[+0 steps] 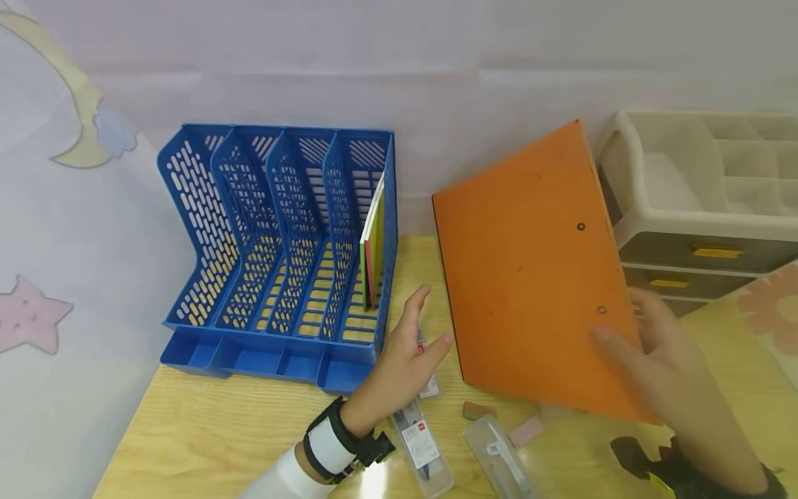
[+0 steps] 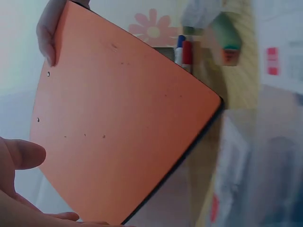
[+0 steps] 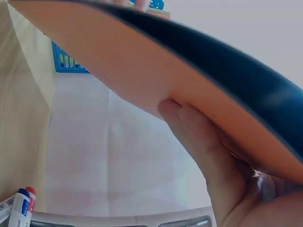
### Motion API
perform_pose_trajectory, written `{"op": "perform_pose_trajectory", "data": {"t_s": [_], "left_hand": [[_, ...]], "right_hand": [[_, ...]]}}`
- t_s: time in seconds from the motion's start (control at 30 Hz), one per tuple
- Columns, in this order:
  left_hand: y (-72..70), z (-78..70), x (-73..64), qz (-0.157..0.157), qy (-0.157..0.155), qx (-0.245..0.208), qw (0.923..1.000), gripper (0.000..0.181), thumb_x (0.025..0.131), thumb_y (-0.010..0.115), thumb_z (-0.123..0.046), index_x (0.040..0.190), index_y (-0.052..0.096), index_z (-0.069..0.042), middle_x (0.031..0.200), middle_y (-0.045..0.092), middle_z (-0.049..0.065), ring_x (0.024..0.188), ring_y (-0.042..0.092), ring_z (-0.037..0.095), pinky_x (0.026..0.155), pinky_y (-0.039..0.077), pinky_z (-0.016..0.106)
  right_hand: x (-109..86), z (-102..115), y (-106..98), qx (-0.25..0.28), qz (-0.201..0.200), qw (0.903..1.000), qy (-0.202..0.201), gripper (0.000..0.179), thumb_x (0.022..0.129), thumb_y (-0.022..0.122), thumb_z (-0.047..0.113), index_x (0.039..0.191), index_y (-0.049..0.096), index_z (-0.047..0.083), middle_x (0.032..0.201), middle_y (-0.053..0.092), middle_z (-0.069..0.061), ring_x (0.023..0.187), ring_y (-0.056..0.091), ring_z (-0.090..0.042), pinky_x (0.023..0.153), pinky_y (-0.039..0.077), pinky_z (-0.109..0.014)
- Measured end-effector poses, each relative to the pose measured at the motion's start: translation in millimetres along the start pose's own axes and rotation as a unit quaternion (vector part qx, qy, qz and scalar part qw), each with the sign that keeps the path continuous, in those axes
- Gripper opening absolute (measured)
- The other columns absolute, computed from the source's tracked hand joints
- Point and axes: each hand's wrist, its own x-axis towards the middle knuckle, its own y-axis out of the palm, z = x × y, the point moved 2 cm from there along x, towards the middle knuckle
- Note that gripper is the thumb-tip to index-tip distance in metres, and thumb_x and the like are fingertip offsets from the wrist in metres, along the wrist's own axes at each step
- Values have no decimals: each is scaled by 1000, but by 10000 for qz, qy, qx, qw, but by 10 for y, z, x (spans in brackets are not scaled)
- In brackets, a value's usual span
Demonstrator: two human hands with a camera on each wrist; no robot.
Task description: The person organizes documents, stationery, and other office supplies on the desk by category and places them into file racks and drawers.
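Note:
An orange file folder [image 1: 530,277] stands tilted above the table, its dark inner side showing in the right wrist view. My right hand [image 1: 667,367] grips it by its right edge, thumb on the orange face [image 3: 142,80]. My left hand [image 1: 399,360] is spread, thumb and fingers apart, close to the folder's left edge, holding nothing. To its left is a blue file rack [image 1: 240,337] with several upright compartments. Thin books [image 1: 372,249] lean inside the rightmost compartment. In the left wrist view, the right hand [image 2: 47,33] shows at the folder's far corner.
A beige drawer organizer [image 1: 636,215] stands at the right against the wall covering. On the table lie a clear pen box [image 1: 420,443], a clear case [image 1: 499,457], a pink eraser [image 1: 526,431] and a brown-green eraser [image 1: 479,410]. Markers [image 3: 23,208] appear in the right wrist view.

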Motion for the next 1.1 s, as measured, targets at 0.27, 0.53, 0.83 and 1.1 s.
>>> {"op": "perform_pose_trajectory", "data": {"t_s": [0.27, 0.53, 0.83, 1.1], "left_hand": [[38, -302, 102, -24, 224, -582, 9981, 70, 99, 56, -28, 154, 13, -32, 162, 16, -7, 145, 19, 10, 116, 27, 49], [77, -560, 163, -113, 514, -1179, 9916, 70, 98, 55, -25, 154, 13, -31, 162, 18, -5, 144, 22, 10, 112, 31, 55], [64, -615, 207, -250, 1095, -2143, 9703, 79, 96, 56, -31, 156, 7, -13, 163, 9, 8, 145, 21, 27, 110, 32, 59], [64, -612, 219, -242, 2211, -2489, 9426, 81, 94, 55, -46, 153, 13, -10, 151, 28, 26, 138, 34, 32, 114, 30, 52]], "right_hand": [[-33, 251, 142, -1564, -823, 9830, -500, 48, 90, 63, -3, 133, 47, 10, 100, 68, 21, 80, 68, -1, 60, 55, -14], [-49, 368, 426, -2246, -1668, 9311, -2342, 59, 66, 72, -16, 124, 58, -8, 107, 64, 18, 90, 57, 10, 74, 44, -7], [17, 239, 811, -3126, -1851, 8812, -3026, 42, 79, 63, 14, 115, 59, -9, 72, 66, -21, 53, 56, -20, 38, 48, -41], [38, 217, 1023, -3977, -1055, 8548, -3163, 65, 67, 59, -3, 131, 53, 0, 93, 72, -20, 47, 55, -16, 30, 42, -26]]}}
